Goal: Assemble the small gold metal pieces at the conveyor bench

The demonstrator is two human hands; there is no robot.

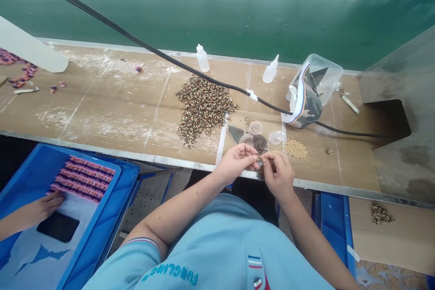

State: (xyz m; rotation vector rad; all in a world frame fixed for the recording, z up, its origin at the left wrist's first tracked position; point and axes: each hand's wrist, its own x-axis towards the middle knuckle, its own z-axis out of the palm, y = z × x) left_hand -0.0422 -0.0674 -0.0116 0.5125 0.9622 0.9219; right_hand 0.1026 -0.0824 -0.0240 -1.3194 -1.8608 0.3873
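My left hand (238,161) and my right hand (279,173) meet fingertip to fingertip at the front edge of the bench. Both are closed in a pinch on one tiny piece (259,157), mostly hidden by the fingers and too small to name. Just behind them lies a camouflage cloth scrap (236,133). On and beside it stand a small clear cup (255,128) with a thin stick in it and a second clear cup (277,137). Right of these is a pile of small tan beads (295,148). To the left spreads a large heap of small camouflage-patterned pieces (205,106).
White squeeze bottles (202,59) (271,70) stand along the back. A clear plastic bin (331,72) with camouflage cloth (311,108) sits at right. A black cable (136,41) crosses above the bench. At left, another person's hand (50,204) reaches into a blue tray (110,181).
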